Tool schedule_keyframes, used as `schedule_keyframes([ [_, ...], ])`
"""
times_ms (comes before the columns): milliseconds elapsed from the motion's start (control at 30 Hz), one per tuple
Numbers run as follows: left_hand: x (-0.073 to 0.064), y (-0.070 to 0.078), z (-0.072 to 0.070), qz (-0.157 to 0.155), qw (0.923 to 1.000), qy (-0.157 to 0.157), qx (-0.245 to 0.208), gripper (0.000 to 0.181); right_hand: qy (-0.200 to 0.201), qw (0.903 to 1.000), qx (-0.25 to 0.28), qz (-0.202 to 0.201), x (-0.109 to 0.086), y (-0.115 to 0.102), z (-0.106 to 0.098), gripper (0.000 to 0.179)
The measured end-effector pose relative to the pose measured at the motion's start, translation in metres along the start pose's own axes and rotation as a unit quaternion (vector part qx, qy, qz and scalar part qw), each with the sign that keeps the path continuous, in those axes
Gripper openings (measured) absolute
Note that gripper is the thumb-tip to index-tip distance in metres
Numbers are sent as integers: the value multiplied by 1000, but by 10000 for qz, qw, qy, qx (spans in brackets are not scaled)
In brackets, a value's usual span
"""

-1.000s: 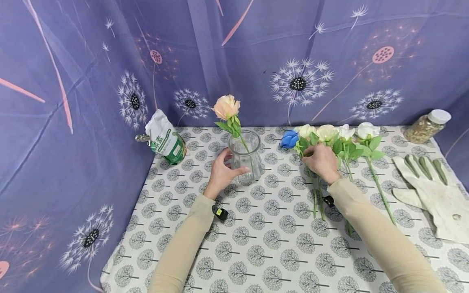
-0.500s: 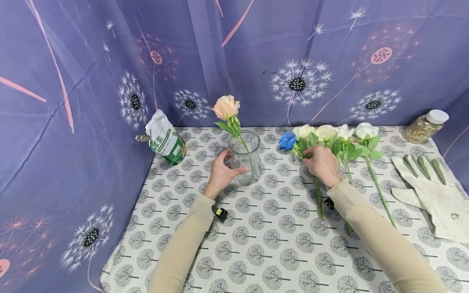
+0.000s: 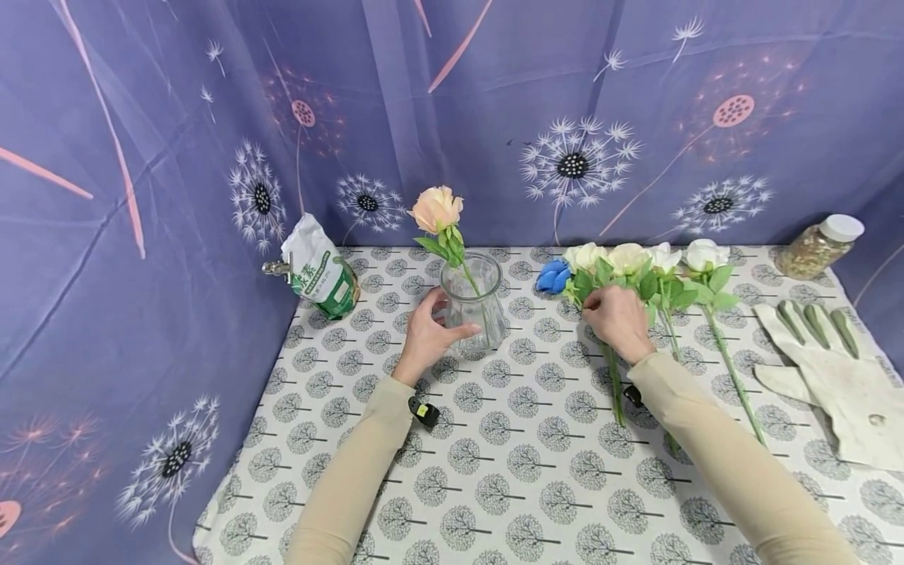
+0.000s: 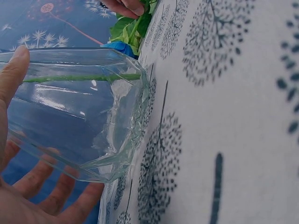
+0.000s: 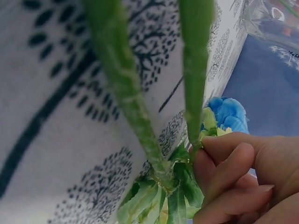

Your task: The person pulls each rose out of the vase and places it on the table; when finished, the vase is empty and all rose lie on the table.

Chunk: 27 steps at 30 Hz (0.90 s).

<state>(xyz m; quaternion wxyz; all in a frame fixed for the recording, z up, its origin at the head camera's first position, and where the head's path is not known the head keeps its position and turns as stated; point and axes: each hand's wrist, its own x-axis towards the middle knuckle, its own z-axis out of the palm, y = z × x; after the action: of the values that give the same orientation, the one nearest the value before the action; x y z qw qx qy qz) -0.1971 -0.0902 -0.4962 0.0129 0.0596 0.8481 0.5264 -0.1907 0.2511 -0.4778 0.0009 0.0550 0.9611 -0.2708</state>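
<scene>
My left hand [image 3: 429,329] holds the side of a clear glass vase [image 3: 497,318], thumb in front and fingers behind. One peach rose [image 3: 436,209] leans in the vase, and its green stem [image 4: 84,78] shows through the glass in the left wrist view. Over the row of flowers, my right hand [image 3: 618,318] pinches the stem [image 5: 194,79] of a blue rose [image 3: 553,276] between thumb and fingers, close below the bloom. A second stem [image 5: 133,102] runs beside it in the right wrist view. Cream roses [image 3: 627,258] lie just behind the right hand.
Two white roses [image 3: 706,254] lie right of the cream ones. A work glove [image 3: 840,384] is at the far right, with a lidded jar [image 3: 815,249] behind it. On the left stands a clipped green-white bag [image 3: 326,275]. A purple curtain [image 3: 480,157] backs the table.
The blue rose has shifted slightly left and toward me, and its stem's lower end has swung right. My left hand and the vase stay where they were.
</scene>
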Motion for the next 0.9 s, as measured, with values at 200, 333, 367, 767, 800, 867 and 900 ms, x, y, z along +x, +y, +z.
schedule_keyframes([
  [200, 0, 0, 0, -10, 10000, -16, -37, 95, 56, 9998, 14, -168, 0, 2, 2, 17],
  [333, 0, 0, 0, -2, 10000, -19, -54, 94, 46, 9998, 37, -206, 0, 3, 3, 18],
  [367, 0, 0, 0, 1, 10000, -23, -69, 94, 40, 9998, 39, -204, 0, 2, 3, 19],
  [767, 0, 1, 0, -17, 9998, -40, -187, 94, -279, 9989, 363, 56, -6, -13, -11, 27],
  [800, 0, 1, 0, -15, 9998, -35, -188, 94, -304, 9987, 404, 59, -7, -14, -13, 27],
  [867, 0, 1, 1, -19, 9998, -30, -196, 94, -344, 9983, 464, 66, -8, -16, -15, 28],
  [900, 0, 1, 1, -17, 9998, -29, -202, 94, -353, 9981, 508, 69, -9, -18, -16, 28],
])
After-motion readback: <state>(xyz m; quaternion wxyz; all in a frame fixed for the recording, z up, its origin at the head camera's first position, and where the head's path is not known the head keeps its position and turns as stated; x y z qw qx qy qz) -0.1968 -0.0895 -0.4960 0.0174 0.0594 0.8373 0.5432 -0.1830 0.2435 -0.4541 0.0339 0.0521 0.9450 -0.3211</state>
